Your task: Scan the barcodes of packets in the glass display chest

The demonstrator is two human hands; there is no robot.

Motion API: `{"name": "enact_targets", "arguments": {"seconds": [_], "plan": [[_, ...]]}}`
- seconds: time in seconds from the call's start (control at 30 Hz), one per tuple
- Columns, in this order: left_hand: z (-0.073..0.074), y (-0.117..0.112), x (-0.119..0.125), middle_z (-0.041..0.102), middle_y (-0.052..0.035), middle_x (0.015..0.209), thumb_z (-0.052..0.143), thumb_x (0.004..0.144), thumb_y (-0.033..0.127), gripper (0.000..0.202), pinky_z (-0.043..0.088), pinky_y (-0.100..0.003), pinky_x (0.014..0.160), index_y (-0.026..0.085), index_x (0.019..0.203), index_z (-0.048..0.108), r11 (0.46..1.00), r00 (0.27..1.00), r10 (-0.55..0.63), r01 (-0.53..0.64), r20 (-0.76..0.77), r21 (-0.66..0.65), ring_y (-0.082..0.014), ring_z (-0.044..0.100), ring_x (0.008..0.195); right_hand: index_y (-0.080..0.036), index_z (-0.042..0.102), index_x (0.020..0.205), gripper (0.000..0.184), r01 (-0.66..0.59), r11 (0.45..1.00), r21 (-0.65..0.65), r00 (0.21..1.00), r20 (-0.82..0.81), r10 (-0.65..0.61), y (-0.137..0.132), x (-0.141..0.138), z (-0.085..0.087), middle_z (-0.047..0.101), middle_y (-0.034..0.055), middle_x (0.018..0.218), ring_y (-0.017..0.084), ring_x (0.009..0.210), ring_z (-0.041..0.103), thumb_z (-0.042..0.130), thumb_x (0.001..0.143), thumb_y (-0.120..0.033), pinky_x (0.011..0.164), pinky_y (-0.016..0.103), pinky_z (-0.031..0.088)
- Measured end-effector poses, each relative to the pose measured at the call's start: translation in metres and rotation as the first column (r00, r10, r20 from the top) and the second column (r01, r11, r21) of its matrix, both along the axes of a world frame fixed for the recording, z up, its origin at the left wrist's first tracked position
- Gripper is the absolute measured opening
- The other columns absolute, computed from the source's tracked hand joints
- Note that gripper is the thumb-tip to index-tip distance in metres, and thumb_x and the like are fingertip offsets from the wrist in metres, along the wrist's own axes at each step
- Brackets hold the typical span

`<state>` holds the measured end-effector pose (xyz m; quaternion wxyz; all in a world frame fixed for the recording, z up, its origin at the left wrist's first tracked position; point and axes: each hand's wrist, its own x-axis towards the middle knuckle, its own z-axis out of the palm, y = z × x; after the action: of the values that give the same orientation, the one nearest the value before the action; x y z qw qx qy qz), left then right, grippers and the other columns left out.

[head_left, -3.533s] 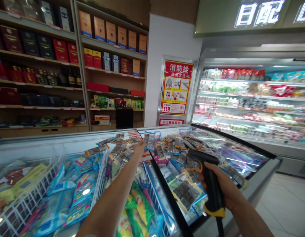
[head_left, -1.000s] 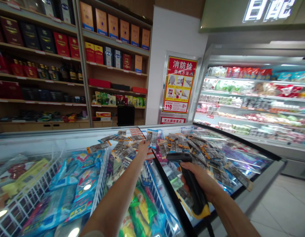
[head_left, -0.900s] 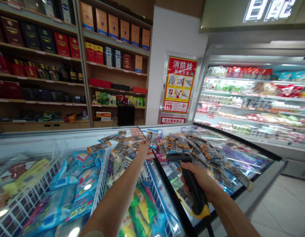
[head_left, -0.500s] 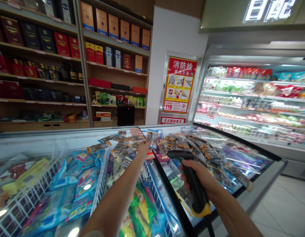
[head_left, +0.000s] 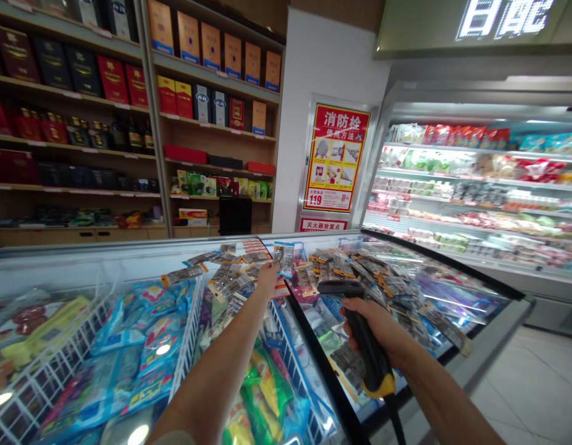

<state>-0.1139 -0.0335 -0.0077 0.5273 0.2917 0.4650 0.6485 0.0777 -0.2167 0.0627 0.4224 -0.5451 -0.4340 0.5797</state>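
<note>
My left hand [head_left: 269, 275] reaches across the chest freezer, its fingers closed on a small clear packet with blue edges [head_left: 284, 257] that it holds upright. In my right hand [head_left: 375, 322] is a black and yellow barcode scanner [head_left: 367, 346], gripped by its handle, with its head pointing left towards that packet. A cable runs down from the scanner's base. Many similar small packets with orange ends [head_left: 397, 285] lie heaped on the freezer's glass lid, beyond the scanner. More loose packets [head_left: 230, 278] are spread to the left of my left hand.
White wire baskets [head_left: 189, 334] in the freezer hold blue bags [head_left: 128, 358] and green-yellow bags [head_left: 262, 383]. A black lid edge [head_left: 314, 352] runs between my arms. Behind stand shelves of boxes [head_left: 212, 105], a red sign [head_left: 338, 157] and a lit refrigerated display [head_left: 475, 179].
The scanner has shifted slightly right and its head has tilted a little. My left hand keeps the packet in nearly the same place. A small red light on the black box behind no longer shows.
</note>
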Motion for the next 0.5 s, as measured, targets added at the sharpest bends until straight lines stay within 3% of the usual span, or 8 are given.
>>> {"name": "enact_targets", "arguments": {"seconds": [0.27,0.5], "plan": [[0.008,-0.0074,0.002,0.057,0.0014,0.065,0.056,0.075,0.01,0.011,0.052,-0.025,0.063,0.016,0.068,0.05,0.999,1.0,0.019,-0.019,0.006,-0.026,-0.0075,0.056,0.056,-0.016,0.05,0.065,0.023,0.026,0.999,-0.03,0.999,0.04,-0.025,-0.0003,0.0045,0.0022,0.054,-0.0012,0.042,0.01,0.031,0.05,0.05,0.081,-0.033,0.031,0.018,0.035],[0.009,-0.0085,0.0024,0.056,0.0019,0.066,0.057,0.074,0.01,0.011,0.051,-0.025,0.063,0.016,0.068,0.05,0.999,1.0,0.025,-0.025,0.003,-0.037,-0.0078,0.055,0.057,-0.016,0.052,0.066,0.021,0.019,1.0,0.024,1.0,0.024,-0.02,-0.0024,0.0026,0.0036,0.055,-0.0018,0.044,0.01,0.032,0.05,0.05,0.08,-0.031,0.032,0.019,0.036]]}}
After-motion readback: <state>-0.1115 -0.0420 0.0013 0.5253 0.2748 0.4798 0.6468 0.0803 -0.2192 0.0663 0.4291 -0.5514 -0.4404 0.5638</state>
